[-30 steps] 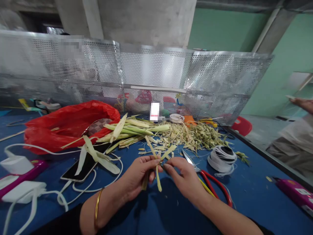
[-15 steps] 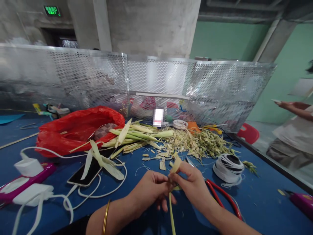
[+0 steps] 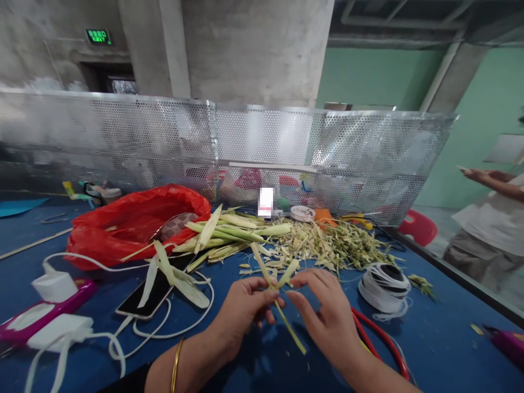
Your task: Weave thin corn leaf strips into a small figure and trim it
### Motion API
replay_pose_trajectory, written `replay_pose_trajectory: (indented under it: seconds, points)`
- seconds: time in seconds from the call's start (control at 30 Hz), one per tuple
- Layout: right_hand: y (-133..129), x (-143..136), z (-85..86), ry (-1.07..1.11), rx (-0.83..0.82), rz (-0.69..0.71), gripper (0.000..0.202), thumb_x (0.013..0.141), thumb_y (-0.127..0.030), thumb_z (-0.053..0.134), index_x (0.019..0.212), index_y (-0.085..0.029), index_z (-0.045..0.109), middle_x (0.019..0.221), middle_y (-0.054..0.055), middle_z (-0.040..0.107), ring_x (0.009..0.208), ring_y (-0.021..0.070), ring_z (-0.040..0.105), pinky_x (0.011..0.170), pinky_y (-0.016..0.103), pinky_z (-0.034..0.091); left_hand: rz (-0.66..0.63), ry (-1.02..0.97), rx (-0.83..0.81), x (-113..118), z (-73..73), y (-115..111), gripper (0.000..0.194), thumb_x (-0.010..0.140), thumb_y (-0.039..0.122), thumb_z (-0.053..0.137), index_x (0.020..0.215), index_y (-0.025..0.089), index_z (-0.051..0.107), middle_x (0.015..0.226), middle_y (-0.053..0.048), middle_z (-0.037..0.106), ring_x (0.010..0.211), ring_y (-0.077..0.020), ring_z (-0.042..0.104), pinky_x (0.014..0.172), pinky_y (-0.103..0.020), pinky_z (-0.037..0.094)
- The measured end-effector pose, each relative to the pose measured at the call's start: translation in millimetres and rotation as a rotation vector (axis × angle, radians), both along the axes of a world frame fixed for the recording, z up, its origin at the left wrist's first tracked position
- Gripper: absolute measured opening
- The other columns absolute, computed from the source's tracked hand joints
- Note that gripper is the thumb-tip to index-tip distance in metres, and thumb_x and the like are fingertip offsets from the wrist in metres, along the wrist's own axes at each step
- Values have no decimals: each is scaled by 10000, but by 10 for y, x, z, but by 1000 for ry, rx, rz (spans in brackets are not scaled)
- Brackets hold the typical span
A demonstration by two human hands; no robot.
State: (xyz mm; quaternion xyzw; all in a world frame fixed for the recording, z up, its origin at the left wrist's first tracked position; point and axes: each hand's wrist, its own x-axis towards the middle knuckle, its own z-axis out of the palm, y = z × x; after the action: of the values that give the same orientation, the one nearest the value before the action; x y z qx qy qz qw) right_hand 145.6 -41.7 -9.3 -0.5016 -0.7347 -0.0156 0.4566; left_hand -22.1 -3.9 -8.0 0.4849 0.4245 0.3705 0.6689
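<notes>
My left hand (image 3: 249, 305) wears a gold bangle and is closed, its thumb and index finger pinching pale green-yellow husk strips (image 3: 290, 325) where they cross. One end points up and away, a short folded end leans right, and a long tail hangs down to the right. Beside the short end, my right hand (image 3: 323, 311) has its thumb and index finger apart with nothing between them; whether a fingertip touches the strip is hard to tell. Red-handled scissors (image 3: 387, 338) lie partly hidden under my right forearm. Beyond my hands is a pile of long husks (image 3: 233, 229).
Dried plant scraps (image 3: 327, 245) and a white cord spool (image 3: 383, 289) lie to the right. A red plastic bag (image 3: 94, 234), a phone (image 3: 147, 295) with charging cables and a purple power strip (image 3: 77, 289) are on the left. A perforated metal screen (image 3: 266, 134) stands behind. Another person (image 3: 487, 213) stands far right.
My right hand has opened and drawn slightly right, off the strips. The left hand still pinches them; the strips now spread in a cross, with the tail slanting right. The view has tilted slightly upward.
</notes>
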Motion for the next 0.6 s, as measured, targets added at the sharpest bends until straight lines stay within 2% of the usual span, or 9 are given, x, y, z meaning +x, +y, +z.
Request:
replay_pose_trajectory:
  seconds: [0.13, 0.2, 0.43, 0.5, 0.6]
  points:
    - [-17, -83, -72, 32, -350, 100, 277, 864, -380, 588, 649, -211, 627, 653, -2, 659, 689, 177, 607, 665, 278, 423, 117, -17, 60, -11, 68, 1, 365, 634, 390, 760, 852, 119, 650, 708, -50, 714, 411, -58, 524, 384, -159, 296]
    - [-11, -122, -115, 26, -423, 118, 319, 877, -327, 567, 584, -201, 590, 586, -17, 625, 648, 160, 596, 640, 255, 405, 121, -24, 61, -5, 76, -9, 366, 632, 394, 761, 846, 119, 646, 715, -49, 714, 410, -57, 522, 382, -160, 291]
    - [-69, -189, -121, -82, -192, 256, 314, 919, -196, 435, 608, -197, 478, 585, -28, 566, 558, 110, 517, 662, 248, 356, 156, -21, 59, 39, -17, 10, 352, 635, 356, 744, 868, 114, 639, 661, -41, 704, 383, -63, 497, 373, -165, 299]
    - [-79, -201, -124, -68, -208, 261, 313, 923, -210, 434, 612, -199, 467, 590, -27, 564, 563, 111, 513, 655, 248, 350, 153, -21, 50, 36, -14, 20, 336, 639, 346, 740, 857, 109, 643, 659, -42, 701, 375, -52, 478, 373, -160, 293]
    - [-41, -184, -133, 46, -356, 208, 370, 924, -328, 448, 578, -197, 459, 554, -23, 531, 563, 125, 498, 615, 253, 345, 149, -49, 25, 10, 36, 23, 303, 644, 333, 740, 830, 118, 634, 664, -27, 691, 366, -29, 450, 371, -145, 269]
